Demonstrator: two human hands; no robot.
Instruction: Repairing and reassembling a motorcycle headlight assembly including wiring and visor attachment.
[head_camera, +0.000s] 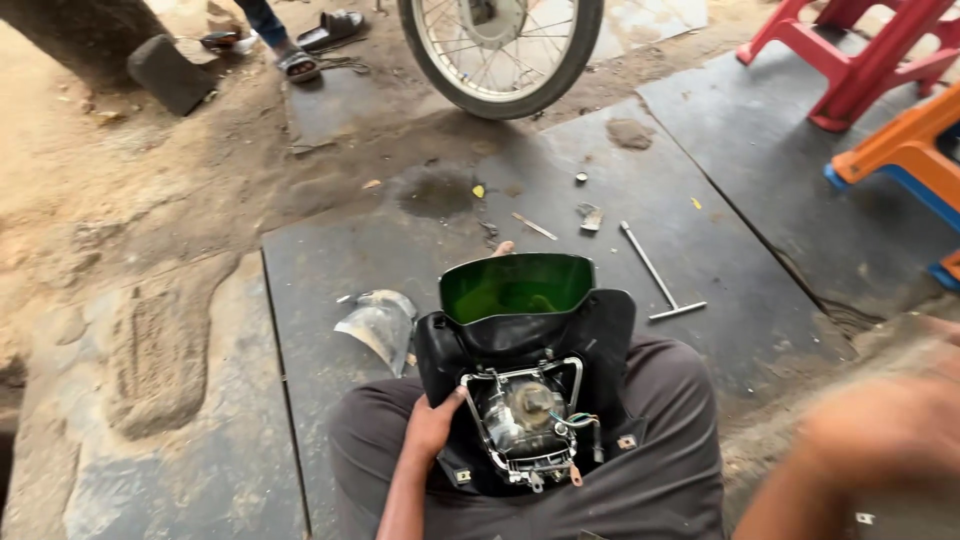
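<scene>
A black motorcycle headlight cowl (600, 340) with a green visor (515, 285) rests on my lap, back side up. The chrome headlight unit (525, 420) with wires sits in its middle. My left hand (432, 428) holds the cowl's left edge, thumb against the headlight's frame. My right hand (885, 435) is blurred at the right, away from the cowl, and I cannot tell whether it holds anything.
A T-handle wrench (655, 275) lies on the dark mat (700, 200) ahead, with small parts (590, 215) near it. A clear lens piece (378, 325) lies left of my knee. A motorcycle wheel (500, 50), plastic stools (870, 60) and another person's sandalled foot (298, 62) are farther off.
</scene>
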